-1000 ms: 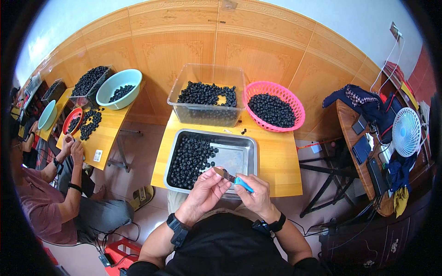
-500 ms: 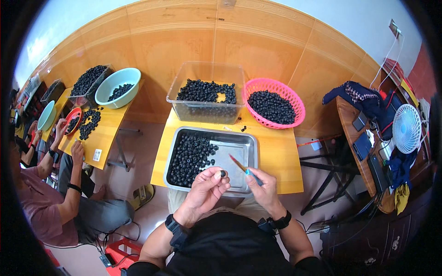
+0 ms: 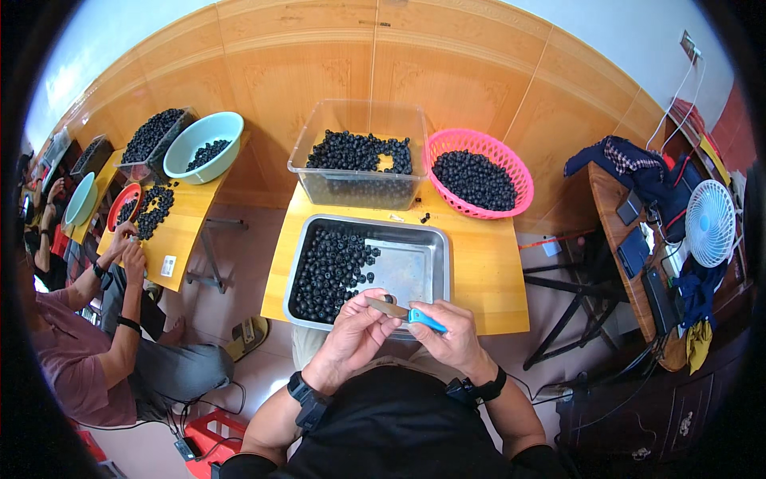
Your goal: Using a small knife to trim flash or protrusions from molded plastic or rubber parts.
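My left hand point(image 3: 351, 335) pinches a small round black piece point(image 3: 389, 298) between thumb and fingertips. In my right hand point(image 3: 453, 342) is a folding knife point(image 3: 427, 320) with a blue handle. Its blade points left and meets the left fingertips at the piece; the exact contact is too small to make out. Both hands are above the near edge of a metal tray point(image 3: 431, 263). Many similar black pieces point(image 3: 323, 271) fill the tray's left side, and its bare bottom shows on the right.
Behind the tray, a clear plastic tub point(image 3: 351, 191) and a pink basket point(image 3: 523, 180) hold more black pieces on the yellow table point(image 3: 491, 279). Left, a co-worker point(image 3: 88, 343) sits at another table with a green basin point(image 3: 231, 152). A white fan point(image 3: 708, 223) stands on the right-hand table.
My right hand has turned the knife from pointing up and away to pointing left, bringing its blade to the piece in my left hand. The co-worker's hands have come together.
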A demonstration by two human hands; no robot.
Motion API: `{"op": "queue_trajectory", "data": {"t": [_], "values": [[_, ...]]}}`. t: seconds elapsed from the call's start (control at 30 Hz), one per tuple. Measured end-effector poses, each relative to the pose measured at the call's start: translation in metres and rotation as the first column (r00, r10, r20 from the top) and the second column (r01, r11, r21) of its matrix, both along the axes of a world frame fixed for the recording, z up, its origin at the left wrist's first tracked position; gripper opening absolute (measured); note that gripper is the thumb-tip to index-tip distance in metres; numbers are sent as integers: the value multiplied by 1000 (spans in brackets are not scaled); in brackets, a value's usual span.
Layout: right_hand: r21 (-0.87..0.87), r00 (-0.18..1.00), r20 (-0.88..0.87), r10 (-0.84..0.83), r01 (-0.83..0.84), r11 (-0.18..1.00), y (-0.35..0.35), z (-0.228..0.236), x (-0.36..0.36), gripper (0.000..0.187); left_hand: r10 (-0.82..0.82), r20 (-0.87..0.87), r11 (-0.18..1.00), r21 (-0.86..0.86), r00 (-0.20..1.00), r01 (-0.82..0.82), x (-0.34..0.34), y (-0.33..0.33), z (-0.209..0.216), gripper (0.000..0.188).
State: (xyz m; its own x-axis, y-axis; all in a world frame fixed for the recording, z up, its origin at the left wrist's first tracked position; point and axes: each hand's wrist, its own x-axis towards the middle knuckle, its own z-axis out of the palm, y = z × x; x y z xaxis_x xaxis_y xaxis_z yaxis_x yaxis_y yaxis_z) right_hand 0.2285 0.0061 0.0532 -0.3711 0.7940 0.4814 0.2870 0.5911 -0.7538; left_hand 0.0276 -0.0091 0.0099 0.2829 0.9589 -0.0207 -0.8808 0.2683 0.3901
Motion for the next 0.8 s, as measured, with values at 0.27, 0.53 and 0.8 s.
{"op": "queue_trajectory", "data": {"t": [0.27,0.53,0.8], "values": [[19,1000,-16,-15,15,1000,1,-1,0,36,-2,5,1000,-10,1000,3,0,1,-6,22],[-14,1000,11,-12,12,1000,4,-7,-2,34,21,-35,1000,-20,999,-22,-4,0,-11,21],[-19,998,46,-35,36,999,5,-8,-5,31,43,-27,997,-67,999,-45,-5,0,-13,18]]}}
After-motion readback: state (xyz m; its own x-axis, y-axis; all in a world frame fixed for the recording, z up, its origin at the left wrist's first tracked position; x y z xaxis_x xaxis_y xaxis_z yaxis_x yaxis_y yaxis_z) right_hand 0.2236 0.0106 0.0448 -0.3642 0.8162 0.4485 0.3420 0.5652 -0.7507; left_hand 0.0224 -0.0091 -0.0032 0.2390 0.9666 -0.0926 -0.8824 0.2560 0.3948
